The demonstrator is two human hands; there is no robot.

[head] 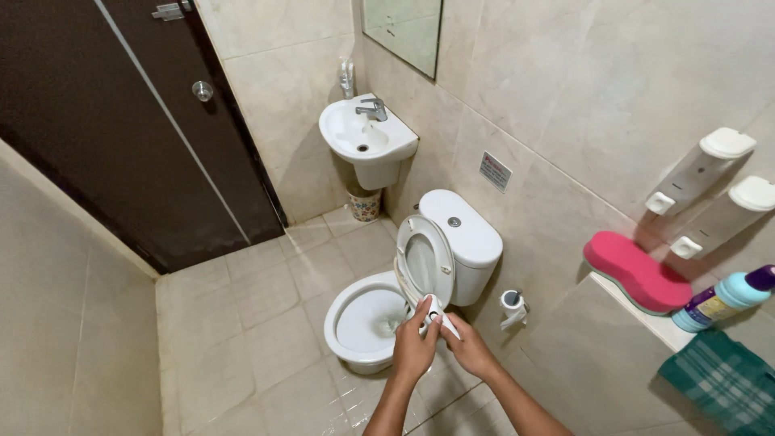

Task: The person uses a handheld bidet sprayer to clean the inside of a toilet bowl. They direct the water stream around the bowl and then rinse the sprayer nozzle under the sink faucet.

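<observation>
Lower centre of frame: your left hand (413,349) and right hand (468,349) both close around a white spray nozzle (436,313), held just beside the open toilet bowl (349,339), seat (425,260) raised.

White bidet sprayer (434,313), held in both hands, pointed into open toilet bowl (367,323)

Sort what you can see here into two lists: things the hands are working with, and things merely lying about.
In use:
left hand
right hand
white spray nozzle, held by both hands
toilet bowl, seat raised

Lying about:
corner sink
pink sponge
blue bottle
green checked cloth
two wall dispensers
small patterned bin
</observation>
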